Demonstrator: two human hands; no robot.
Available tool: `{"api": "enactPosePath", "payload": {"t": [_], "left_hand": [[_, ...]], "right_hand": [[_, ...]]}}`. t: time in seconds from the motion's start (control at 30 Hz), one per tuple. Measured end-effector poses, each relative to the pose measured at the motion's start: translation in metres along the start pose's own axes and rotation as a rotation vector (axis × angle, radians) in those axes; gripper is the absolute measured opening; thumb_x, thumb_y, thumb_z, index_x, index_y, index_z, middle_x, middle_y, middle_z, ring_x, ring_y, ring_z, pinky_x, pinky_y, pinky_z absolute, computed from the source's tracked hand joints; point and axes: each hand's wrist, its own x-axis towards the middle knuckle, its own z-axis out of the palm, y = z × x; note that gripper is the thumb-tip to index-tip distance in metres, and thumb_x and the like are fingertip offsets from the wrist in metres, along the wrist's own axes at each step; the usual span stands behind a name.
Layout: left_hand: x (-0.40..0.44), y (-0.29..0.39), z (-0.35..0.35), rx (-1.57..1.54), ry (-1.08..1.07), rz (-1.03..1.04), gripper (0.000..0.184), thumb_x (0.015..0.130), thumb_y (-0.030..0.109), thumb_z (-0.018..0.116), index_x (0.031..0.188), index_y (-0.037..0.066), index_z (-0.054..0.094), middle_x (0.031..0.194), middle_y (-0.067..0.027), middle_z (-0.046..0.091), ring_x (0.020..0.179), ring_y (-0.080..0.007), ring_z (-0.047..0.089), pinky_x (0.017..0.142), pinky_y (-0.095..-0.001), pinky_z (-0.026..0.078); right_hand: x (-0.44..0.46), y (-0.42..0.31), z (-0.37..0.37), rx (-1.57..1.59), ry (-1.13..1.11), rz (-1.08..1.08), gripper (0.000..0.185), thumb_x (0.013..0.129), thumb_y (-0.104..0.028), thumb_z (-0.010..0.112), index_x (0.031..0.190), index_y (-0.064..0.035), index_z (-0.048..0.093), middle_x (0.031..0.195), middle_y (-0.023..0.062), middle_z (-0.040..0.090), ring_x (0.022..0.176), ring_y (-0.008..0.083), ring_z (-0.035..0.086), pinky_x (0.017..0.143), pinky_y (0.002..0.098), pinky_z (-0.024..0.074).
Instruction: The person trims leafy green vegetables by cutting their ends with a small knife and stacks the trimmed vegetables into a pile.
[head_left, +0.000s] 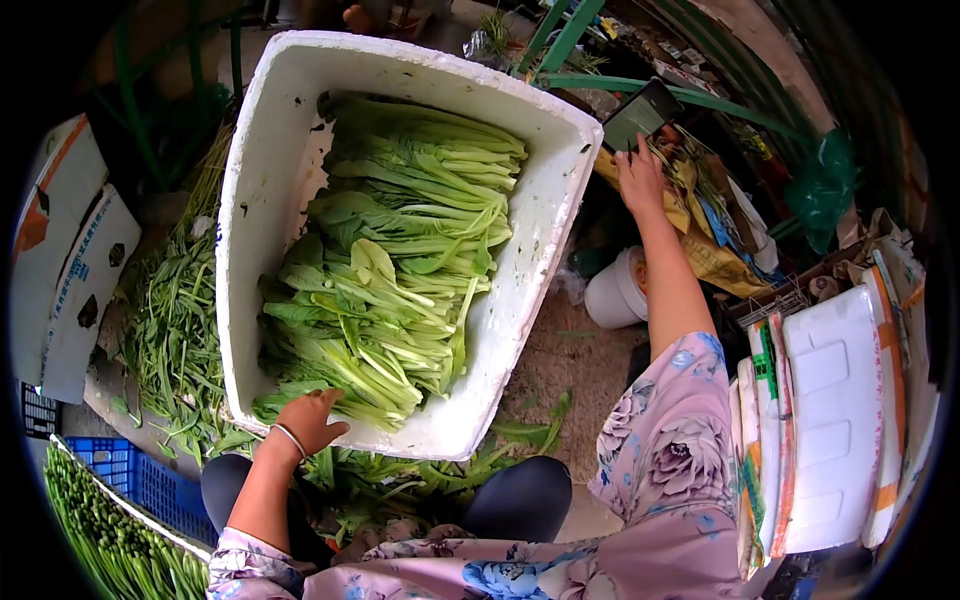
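Foam box (pixel 528 330): big, white, open top, centre. Walls look light but easy to crumble; a loaded lift should go by the walls, both sides.

Leafy greens (pixel 400 250): inside the box, layered from far side to near-left corner, pale stems mostly pointing right. Likely light per bunch, leaves soft and easily bruised, stems crisp, maybe slippery if wet. Best hold: round the thick stem ends, light squeeze.

White bucket (pixel 612 292): right of box.

Left hand (pixel 305 422): near-left corner of box, fingers open and slightly curled, nearest greens just beyond fingertips. Contact unclear.

Right hand (pixel 641 182): far right, outside box, well apart from greens, fingers extended at near edge of dark flat device (pixel 642 114). Can't tell if gripping.
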Motion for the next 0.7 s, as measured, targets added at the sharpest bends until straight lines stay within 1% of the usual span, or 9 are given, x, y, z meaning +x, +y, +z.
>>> {"api": "enactPosePath", "payload": {"t": [0.03, 0.1, 0.2, 0.23, 0.27, 0.33, 0.37, 0.47, 0.7], "left_hand": [[0.001, 0.002, -0.002, -0.005, -0.01, -0.012, 0.054, 0.07, 0.03, 0.063, 0.115, 0.005, 0.047, 0.099, -0.0214, 0.057, 0.088, -0.0342, 0.056, 0.079, -0.0387, 0.045], [0.002, 0.002, -0.003, -0.009, -0.025, -0.028, 0.054, 0.07, 0.03, 0.063, 0.115, 0.005, 0.047, 0.099, -0.0213, 0.057, 0.088, -0.0343, 0.056, 0.079, -0.0387, 0.045], [0.002, 0.001, -0.003, -0.014, -0.019, -0.03, 0.053, 0.07, 0.03, 0.062, 0.115, 0.006, 0.047, 0.099, -0.0212, 0.057, 0.089, -0.0342, 0.056, 0.079, -0.0387, 0.045], [0.002, 0.001, -0.003, -0.028, -0.02, -0.032, 0.053, 0.07, 0.03, 0.062, 0.115, 0.006, 0.047, 0.099, -0.0211, 0.057, 0.089, -0.0342, 0.056, 0.079, -0.0387, 0.044], [0.002, 0.0, -0.004, -0.042, -0.021, -0.032, 0.053, 0.07, 0.029, 0.062, 0.115, 0.006, 0.047, 0.099, -0.0211, 0.057, 0.089, -0.0342, 0.056, 0.079, -0.0386, 0.044], [0.002, -0.001, -0.004, -0.036, -0.019, -0.024, 0.053, 0.07, 0.029, 0.062, 0.116, 0.006, 0.047, 0.1, -0.0212, 0.057, 0.089, -0.0342, 0.056, 0.08, -0.0386, 0.044], [0.002, -0.001, -0.004, -0.029, -0.016, -0.014, 0.053, 0.07, 0.029, 0.062, 0.116, 0.006, 0.047, 0.1, -0.0213, 0.057, 0.089, -0.0342, 0.056, 0.08, -0.0386, 0.044], [0.002, 0.002, -0.006, -0.021, -0.041, -0.044, 0.054, 0.07, 0.03, 0.062, 0.116, 0.006, 0.047, 0.099, -0.0217, 0.057, 0.088, -0.0344, 0.056, 0.079, -0.0387, 0.044], [0.002, 0.0, -0.002, -0.015, -0.029, -0.025, 0.053, 0.07, 0.03, 0.062, 0.114, 0.006, 0.047, 0.098, -0.0224, 0.056, 0.087, -0.0353, 0.056, 0.079, -0.0395, 0.044]], "right_hand": [[0.005, -0.004, 0.003, 0.002, -0.001, 0.0, 0.035, 0.086, -0.031, 0.04, 0.099, -0.0071, 0.061, 0.136, 0.0057, 0.031, 0.116, 0.0281, 0.035, 0.094, 0.0425, 0.03], [0.01, -0.012, 0.008, -0.026, 0.028, 0.054, 0.035, 0.087, -0.032, 0.039, 0.099, -0.0072, 0.061, 0.139, 0.0058, 0.025, 0.117, 0.029, 0.033, 0.094, 0.0444, 0.0294], [0.009, -0.012, 0.024, -0.012, 0.007, 0.07, 0.035, 0.087, -0.032, 0.039, 0.099, -0.0069, 0.061, 0.141, 0.0053, 0.022, 0.118, 0.0291, 0.033, 0.095, 0.0453, 0.0289], [0.006, -0.012, 0.027, -0.041, -0.024, 0.089, 0.035, 0.087, -0.032, 0.039, 0.1, -0.0073, 0.061, 0.139, 0.0055, 0.025, 0.117, 0.0288, 0.034, 0.094, 0.0443, 0.0298], [0.003, -0.01, 0.029, -0.042, -0.024, 0.09, 0.035, 0.087, -0.032, 0.039, 0.1, -0.0073, 0.061, 0.139, 0.0055, 0.025, 0.117, 0.0288, 0.034, 0.094, 0.0443, 0.0298], [-0.007, -0.012, 0.03, -0.026, -0.02, 0.005, 0.036, 0.087, -0.032, 0.04, 0.099, -0.0061, 0.061, 0.138, 0.006, 0.029, 0.116, 0.028, 0.035, 0.093, 0.043, 0.0311], [-0.014, -0.016, 0.025, 0.011, -0.077, 0.033, 0.035, 0.087, -0.031, 0.041, 0.098, -0.0041, 0.061, 0.136, 0.006, 0.032, 0.115, 0.0275, 0.037, 0.092, 0.0417, 0.0317], [-0.029, -0.015, 0.024, 0.016, -0.024, -0.029, 0.034, 0.087, -0.03, 0.042, 0.096, -0.0031, 0.061, 0.136, 0.0054, 0.033, 0.115, 0.0272, 0.037, 0.092, 0.041, 0.031], [-0.041, -0.011, 0.012, 0.016, -0.068, -0.014, 0.032, 0.086, -0.029, 0.043, 0.094, -0.0037, 0.061, 0.135, 0.0054, 0.034, 0.117, 0.0268, 0.034, 0.093, 0.0401, 0.0298]]}}
